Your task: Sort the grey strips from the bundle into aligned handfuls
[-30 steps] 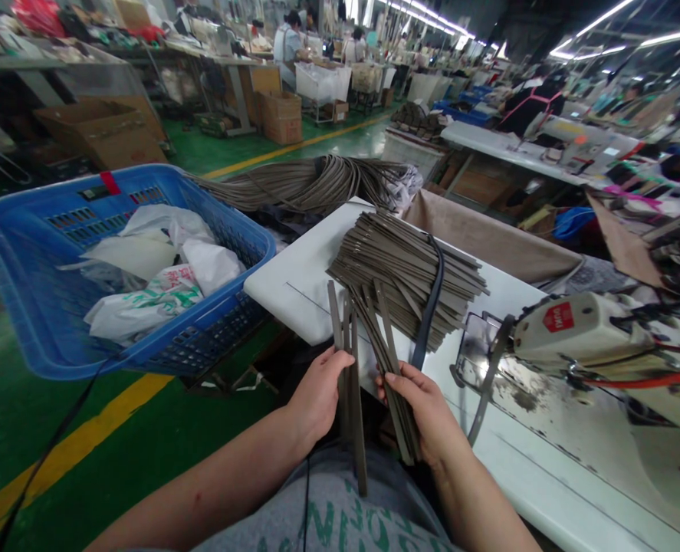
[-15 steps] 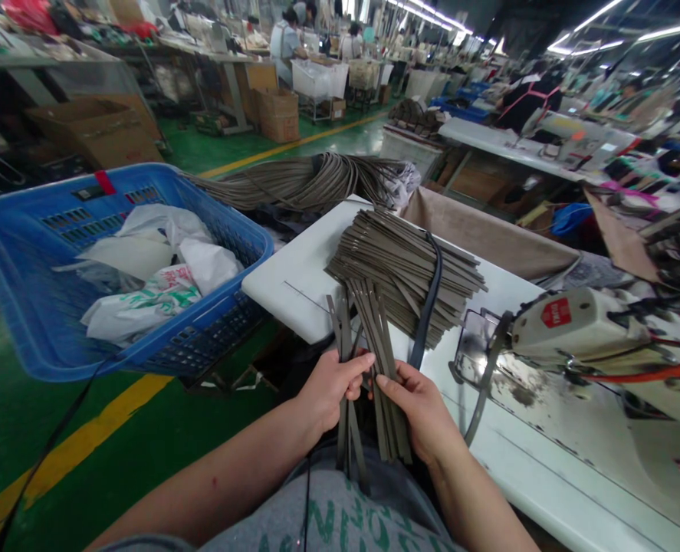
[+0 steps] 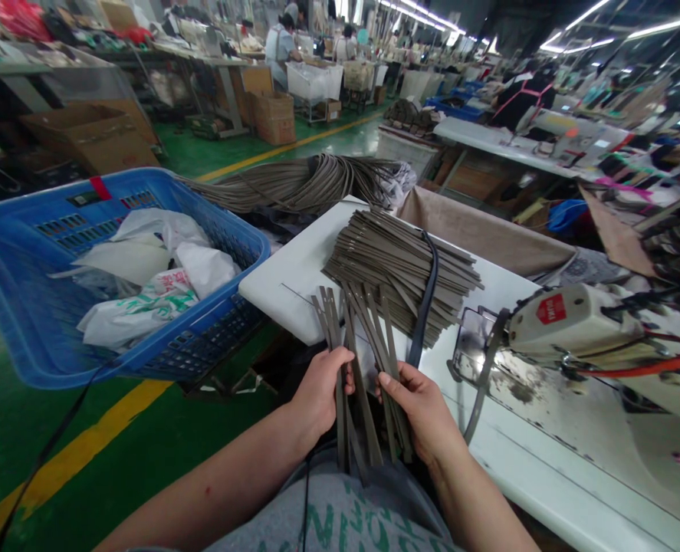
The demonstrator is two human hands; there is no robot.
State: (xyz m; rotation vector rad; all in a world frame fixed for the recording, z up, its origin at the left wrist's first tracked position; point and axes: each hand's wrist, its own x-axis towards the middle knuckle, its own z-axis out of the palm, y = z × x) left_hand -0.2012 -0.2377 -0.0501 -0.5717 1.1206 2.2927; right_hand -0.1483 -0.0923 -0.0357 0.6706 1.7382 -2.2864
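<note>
My left hand [image 3: 323, 383] is closed round a few flat grey-brown strips [image 3: 329, 314], which stick up above the thumb and hang down toward my lap. A bundle of the same strips [image 3: 379, 330] is pinched in my right hand [image 3: 414, 406], fanned out at the top. Between the two hands one strip [image 3: 363, 406] slants downward; which hand bears it I cannot tell. Just beyond, a thick pile of cut strips [image 3: 391, 261] lies on the white sewing table [image 3: 294, 276]. A dark blue band [image 3: 428, 291] lies across that pile.
On the right stands a sewing machine [image 3: 569, 326] with a strap hanging near its needle plate. To the left is a blue plastic basket [image 3: 138, 360] holding white plastic bags [image 3: 144, 307]. Behind the table lies a long bundle of strips [image 3: 294, 180]. Co-workers sit farther back.
My left hand has moved slightly left, away from the right, and more strips now stand up from it. The right hand's bundle is thinner and more spread.
</note>
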